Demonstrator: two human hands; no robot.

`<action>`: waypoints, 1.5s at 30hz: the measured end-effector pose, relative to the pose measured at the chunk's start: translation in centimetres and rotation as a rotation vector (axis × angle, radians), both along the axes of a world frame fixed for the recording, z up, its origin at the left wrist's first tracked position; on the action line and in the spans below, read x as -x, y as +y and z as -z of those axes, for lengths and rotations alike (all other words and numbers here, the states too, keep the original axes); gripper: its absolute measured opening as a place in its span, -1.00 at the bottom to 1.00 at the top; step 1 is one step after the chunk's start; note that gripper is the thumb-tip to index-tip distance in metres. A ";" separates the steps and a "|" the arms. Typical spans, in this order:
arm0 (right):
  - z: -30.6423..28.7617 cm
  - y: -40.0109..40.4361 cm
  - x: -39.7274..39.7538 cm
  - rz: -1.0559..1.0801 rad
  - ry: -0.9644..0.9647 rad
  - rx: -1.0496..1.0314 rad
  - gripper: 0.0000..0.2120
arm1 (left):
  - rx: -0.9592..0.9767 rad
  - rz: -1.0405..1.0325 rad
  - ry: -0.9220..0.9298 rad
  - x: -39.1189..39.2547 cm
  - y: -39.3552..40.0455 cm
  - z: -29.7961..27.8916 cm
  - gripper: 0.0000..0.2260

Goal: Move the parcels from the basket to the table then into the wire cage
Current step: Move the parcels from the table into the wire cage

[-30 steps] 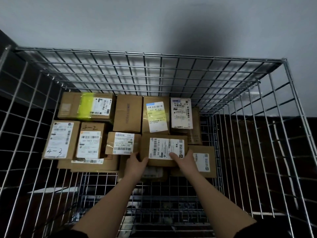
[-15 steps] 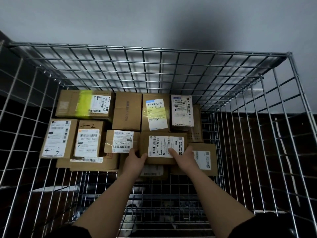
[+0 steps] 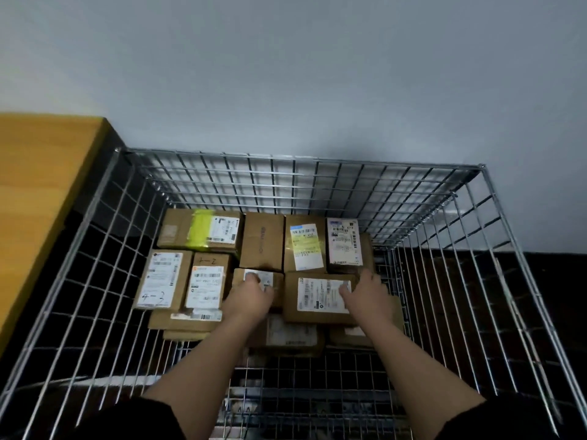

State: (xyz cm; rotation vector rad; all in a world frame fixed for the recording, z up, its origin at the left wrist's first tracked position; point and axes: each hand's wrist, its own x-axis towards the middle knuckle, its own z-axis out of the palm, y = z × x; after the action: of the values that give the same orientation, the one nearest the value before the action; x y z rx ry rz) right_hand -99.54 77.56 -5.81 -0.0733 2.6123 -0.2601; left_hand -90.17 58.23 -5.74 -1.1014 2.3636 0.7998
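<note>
Several brown cardboard parcels with white labels lie packed in the wire cage (image 3: pixel 301 160). The labelled parcel (image 3: pixel 317 312) lies flat in the front row, on top of lower boxes. My right hand (image 3: pixel 365 296) rests on its right end, fingers over the label's edge. My left hand (image 3: pixel 251 296) lies on the small parcel (image 3: pixel 276 281) just to its left, covering most of that label. Neither hand visibly grips anything; both are blurred.
A yellow wooden table (image 3: pixel 47 201) stands at the left, against the cage's side. A grey wall rises behind the cage. The cage's near floor (image 3: pixel 301 376) shows bare wire. Parcels marked "4-3" (image 3: pixel 162 279) and "1-2" (image 3: pixel 208 282) sit at the left.
Both hands have let go of the labelled parcel's near edge; the left slid onto the small parcel, the right to the parcel's right end. The view has pulled back, showing the table.
</note>
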 end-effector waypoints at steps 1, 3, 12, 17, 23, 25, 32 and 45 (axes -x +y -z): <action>-2.4 -0.5 -0.2 -0.050 0.060 -0.003 -0.51 | 0.064 0.062 0.008 -0.1 -0.7 -2.1 -0.66; -7.0 -1.6 -0.8 -0.142 0.162 0.019 -0.62 | 0.197 0.164 0.037 -0.2 -1.6 -6.5 -0.67; -27.7 -6.1 -4.8 -0.235 0.443 0.165 -0.71 | 0.567 0.311 0.314 -3.0 -3.4 -26.4 -0.65; -34.9 -6.9 -7.4 -0.277 0.515 0.186 -0.67 | 0.638 0.317 0.345 -6.0 -4.2 -33.5 -0.67; -39.6 -8.8 -11.1 -0.408 0.554 0.222 -0.68 | 0.678 0.212 0.320 -10.7 -4.3 -38.3 -0.68; -40.3 -9.5 -12.5 -0.459 0.553 0.247 -0.68 | 0.687 0.162 0.305 -12.4 -4.2 -39.2 -0.68; -42.0 -13.1 -17.7 -0.628 0.544 0.318 -0.68 | 0.710 0.029 0.233 -20.4 -5.5 -41.4 -0.65; -44.2 -25.1 -30.5 -0.832 0.546 0.409 -0.68 | 0.745 -0.233 0.210 -36.6 -15.0 -43.6 -0.72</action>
State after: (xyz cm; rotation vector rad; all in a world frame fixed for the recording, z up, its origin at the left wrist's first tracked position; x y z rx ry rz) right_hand -69.01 52.49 38.42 -1.5027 2.7082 -0.5074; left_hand -53.55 43.24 37.87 -1.6646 2.8352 0.0663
